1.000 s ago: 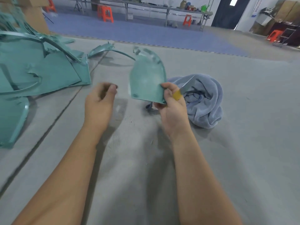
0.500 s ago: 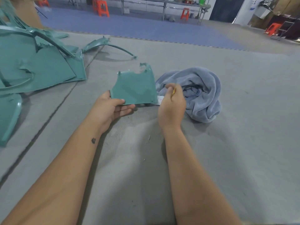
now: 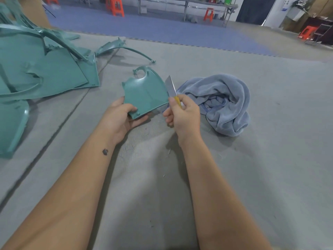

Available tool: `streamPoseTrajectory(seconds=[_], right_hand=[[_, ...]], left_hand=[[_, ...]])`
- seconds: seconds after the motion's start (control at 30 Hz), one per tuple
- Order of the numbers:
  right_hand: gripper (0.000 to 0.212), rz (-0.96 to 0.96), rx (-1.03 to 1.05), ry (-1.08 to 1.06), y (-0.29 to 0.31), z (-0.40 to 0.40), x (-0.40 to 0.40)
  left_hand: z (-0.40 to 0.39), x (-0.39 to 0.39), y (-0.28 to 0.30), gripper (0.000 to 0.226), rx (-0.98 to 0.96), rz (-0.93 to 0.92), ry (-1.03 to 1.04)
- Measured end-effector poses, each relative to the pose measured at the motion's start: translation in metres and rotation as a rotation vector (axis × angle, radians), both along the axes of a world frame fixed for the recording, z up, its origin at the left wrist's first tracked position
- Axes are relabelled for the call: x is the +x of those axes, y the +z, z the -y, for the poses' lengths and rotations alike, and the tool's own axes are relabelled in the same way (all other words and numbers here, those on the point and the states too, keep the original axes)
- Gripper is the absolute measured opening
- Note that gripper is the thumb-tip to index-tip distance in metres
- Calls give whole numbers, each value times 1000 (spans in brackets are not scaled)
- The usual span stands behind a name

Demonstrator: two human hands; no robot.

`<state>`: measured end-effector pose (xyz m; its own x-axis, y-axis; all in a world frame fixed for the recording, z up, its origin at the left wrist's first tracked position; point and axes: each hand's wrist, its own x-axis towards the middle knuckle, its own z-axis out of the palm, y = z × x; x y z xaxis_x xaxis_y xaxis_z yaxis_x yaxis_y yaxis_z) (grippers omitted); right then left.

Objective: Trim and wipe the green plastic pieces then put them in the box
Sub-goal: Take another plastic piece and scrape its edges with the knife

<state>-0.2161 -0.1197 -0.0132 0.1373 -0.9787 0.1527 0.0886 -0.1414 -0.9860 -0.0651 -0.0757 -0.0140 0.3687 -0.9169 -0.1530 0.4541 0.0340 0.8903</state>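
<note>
My left hand [image 3: 119, 117] grips the green plastic piece [image 3: 144, 92] by its near corner; my right hand [image 3: 183, 114] clasps the knife [image 3: 172, 89], blade beside the piece's right edge.

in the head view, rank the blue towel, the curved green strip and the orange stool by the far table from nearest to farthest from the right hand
From the right hand, which holds a utility knife:
1. Blue towel: just to its right on the grey mat.
2. Curved green strip: ahead and to the left, past the held green piece.
3. Orange stool: far back, beside the long table.
</note>
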Motion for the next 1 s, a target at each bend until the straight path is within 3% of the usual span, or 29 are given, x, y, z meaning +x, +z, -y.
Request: streamPoseTrajectory(seconds=[0.1,0.23,0.37,0.47,0.6,1.0], right_hand=[[27,44,45,50,1,3,1],[51,65,267,106,7,3,3],[26,-20,118,64,3,0,2],[17,52,59,-5,2,0,1],[24,40,-25,-82,-3,6,-5],[30,51,-65,-16,-11,14,-5]], left_hand=[[0,2,-1,35,-31,-79,7],[0,4,-1,32,-38,-116,39],[0,5,-1,27,-63,-134,44],[1,5,1,20,-93,-160,73],[0,7,2,22,-90,-146,63],[-6,3,6,20,-30,-142,3]])
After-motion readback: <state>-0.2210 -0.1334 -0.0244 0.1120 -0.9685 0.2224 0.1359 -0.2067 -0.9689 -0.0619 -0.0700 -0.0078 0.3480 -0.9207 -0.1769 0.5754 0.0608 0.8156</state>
